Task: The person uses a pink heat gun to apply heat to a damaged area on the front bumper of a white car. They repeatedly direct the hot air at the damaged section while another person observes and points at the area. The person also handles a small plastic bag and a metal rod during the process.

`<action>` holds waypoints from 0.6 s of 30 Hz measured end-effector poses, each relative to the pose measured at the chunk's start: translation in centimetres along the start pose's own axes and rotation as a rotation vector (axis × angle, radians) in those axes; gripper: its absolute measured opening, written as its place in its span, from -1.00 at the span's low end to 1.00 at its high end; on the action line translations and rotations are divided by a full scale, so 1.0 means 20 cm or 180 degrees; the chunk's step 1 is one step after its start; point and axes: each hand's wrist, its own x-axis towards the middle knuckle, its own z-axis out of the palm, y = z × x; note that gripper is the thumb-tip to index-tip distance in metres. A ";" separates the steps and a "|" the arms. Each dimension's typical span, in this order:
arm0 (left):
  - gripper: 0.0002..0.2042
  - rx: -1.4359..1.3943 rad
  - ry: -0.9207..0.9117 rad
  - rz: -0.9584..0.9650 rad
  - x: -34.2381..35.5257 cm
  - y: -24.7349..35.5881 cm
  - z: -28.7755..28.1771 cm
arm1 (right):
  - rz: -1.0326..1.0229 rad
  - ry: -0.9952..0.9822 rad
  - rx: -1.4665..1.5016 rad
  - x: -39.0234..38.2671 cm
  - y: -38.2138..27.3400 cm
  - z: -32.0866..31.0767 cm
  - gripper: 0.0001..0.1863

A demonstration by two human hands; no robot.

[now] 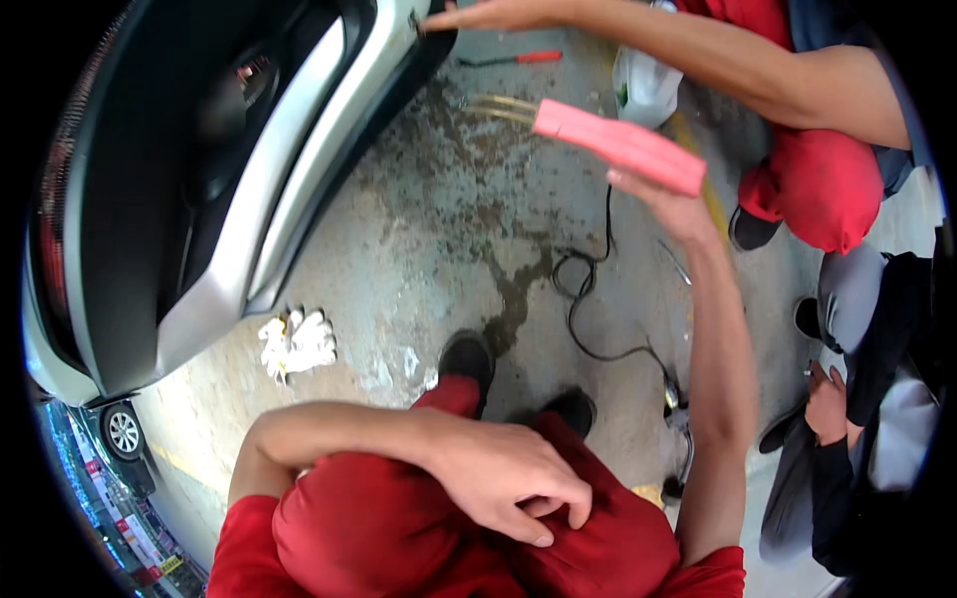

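My right hand (670,207) grips a pink hand tool (623,145) with two long metal prongs; it is raised over the floor, the prongs pointing left toward the car's bumper (329,130). Fingertips show at its lower edge; the rest of the grip is partly hidden. Across my red-clad knees lies my left forearm, and my left hand (513,480) hangs relaxed there, fingers loosely bent and apart, holding nothing. Another person's hand (498,14) reaches in from the upper right and touches the bumper near a dark damaged spot (414,22).
White work gloves (297,344) lie by the bumper. A red-handled tool (538,57) and a looped black cord (573,289) are on the stained floor. A white plastic container (646,85) stands by the other person. More people crouch or sit at right, one in grey trousers (850,289).
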 end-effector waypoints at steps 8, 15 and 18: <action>-0.68 -0.0142 0.0289 0.0104 0.14 -0.17 -0.22 | -0.0242 -0.0034 -0.0424 -0.11 -0.10 -0.08 -0.60; -0.79 -0.1553 0.1899 0.0219 0.11 -0.24 -0.51 | 0.0441 -0.0040 -0.0576 -0.13 -0.31 -0.12 -0.65; -0.77 -0.1920 0.2494 0.0414 0.05 -0.23 -0.59 | 0.0632 -0.0054 -0.0422 -0.07 -0.40 -0.13 -0.63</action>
